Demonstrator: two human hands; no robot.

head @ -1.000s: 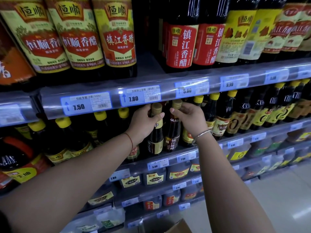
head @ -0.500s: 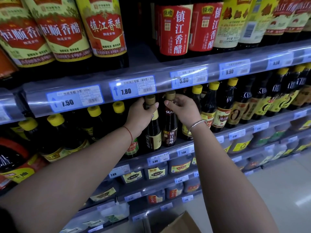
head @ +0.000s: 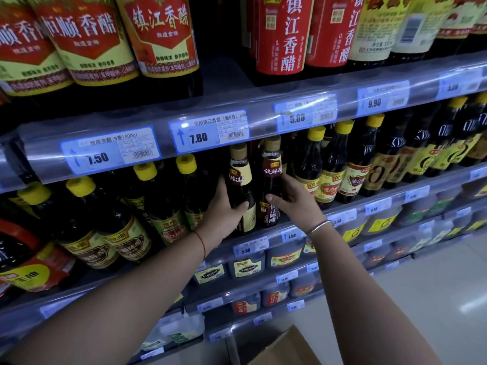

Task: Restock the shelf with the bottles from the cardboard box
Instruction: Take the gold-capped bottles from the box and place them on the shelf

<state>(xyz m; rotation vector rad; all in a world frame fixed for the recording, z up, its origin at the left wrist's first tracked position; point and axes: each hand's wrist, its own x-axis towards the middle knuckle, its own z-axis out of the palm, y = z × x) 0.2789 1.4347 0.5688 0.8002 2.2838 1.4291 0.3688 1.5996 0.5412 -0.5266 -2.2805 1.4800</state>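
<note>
Dark glass fills the middle shelf (head: pixel 342 206), and two tan-capped bottles stand upright at its front edge, side by side. The left hand (head: pixel 224 214) is wrapped round the lower body of the left bottle (head: pixel 239 177), thumb across the front, fingers behind it. The right hand (head: pixel 295 201) cups the right bottle (head: pixel 271 185) from its right side, thumb pointing across the label, fingers curled round the back; whether it presses firmly I cannot tell. Yellow-capped bottles (head: pixel 334 164) crowd close on both sides. Blue price tags (head: pixel 208 134) run along the rail above. Down at the floor, a corner of the cardboard box (head: pixel 284 349) shows between the forearms.
</note>
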